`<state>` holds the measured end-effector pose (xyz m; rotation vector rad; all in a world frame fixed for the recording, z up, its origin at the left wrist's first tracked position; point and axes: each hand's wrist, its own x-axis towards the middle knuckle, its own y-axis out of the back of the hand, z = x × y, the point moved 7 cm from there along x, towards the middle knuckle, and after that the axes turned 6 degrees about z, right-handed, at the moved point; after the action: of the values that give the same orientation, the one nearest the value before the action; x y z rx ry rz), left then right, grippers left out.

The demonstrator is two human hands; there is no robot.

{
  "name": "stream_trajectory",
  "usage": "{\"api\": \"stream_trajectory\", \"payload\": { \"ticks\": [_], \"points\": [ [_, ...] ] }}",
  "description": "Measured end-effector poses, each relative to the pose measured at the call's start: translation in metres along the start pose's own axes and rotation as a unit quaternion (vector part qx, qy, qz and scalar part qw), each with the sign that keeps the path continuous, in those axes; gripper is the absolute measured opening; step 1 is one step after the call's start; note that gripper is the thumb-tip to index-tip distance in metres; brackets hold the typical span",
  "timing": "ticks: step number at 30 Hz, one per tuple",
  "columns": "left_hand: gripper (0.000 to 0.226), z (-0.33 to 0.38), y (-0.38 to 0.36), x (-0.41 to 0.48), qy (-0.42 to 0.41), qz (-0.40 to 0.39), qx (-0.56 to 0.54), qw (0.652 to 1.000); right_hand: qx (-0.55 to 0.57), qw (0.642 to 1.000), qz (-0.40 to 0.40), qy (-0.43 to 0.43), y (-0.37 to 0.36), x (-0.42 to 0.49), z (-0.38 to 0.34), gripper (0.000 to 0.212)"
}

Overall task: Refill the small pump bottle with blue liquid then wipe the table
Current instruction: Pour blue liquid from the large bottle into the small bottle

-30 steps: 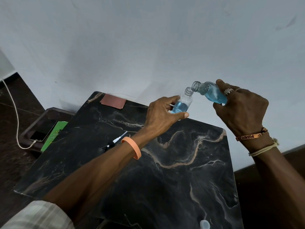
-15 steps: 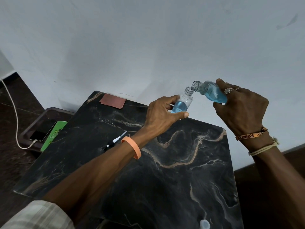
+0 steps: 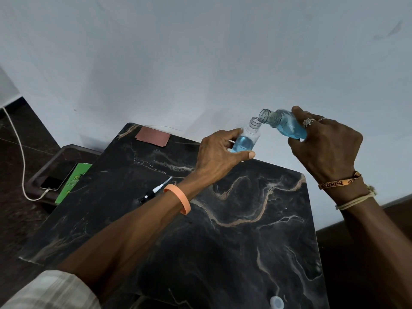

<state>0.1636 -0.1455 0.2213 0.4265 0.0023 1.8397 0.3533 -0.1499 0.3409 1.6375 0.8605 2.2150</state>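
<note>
Your left hand (image 3: 219, 153) curls its thumb and fingers round the small clear bottle (image 3: 247, 139), holding it nearly upright above the far edge of the black marble table (image 3: 234, 230), its lower part filled with blue liquid. Your right hand (image 3: 326, 146) grips the larger refill bottle (image 3: 284, 126), tilted so its open neck sits just over the small bottle's mouth. The pump head with its tube (image 3: 156, 189) lies on the table by your left wrist, a reddish cloth (image 3: 152, 136) rests at the far corner, and a white cap (image 3: 276, 302) sits at the near edge.
</note>
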Motion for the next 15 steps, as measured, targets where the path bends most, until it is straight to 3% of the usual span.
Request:
{"api": "stream_trajectory", "payload": {
  "ticks": [15],
  "points": [
    [0.062,0.0022,0.0025,-0.0023,-0.005,0.002,0.002,1.0,-0.002,1.0,0.003,0.005,0.005,-0.0006,-0.0021,0.053]
  ]
}}
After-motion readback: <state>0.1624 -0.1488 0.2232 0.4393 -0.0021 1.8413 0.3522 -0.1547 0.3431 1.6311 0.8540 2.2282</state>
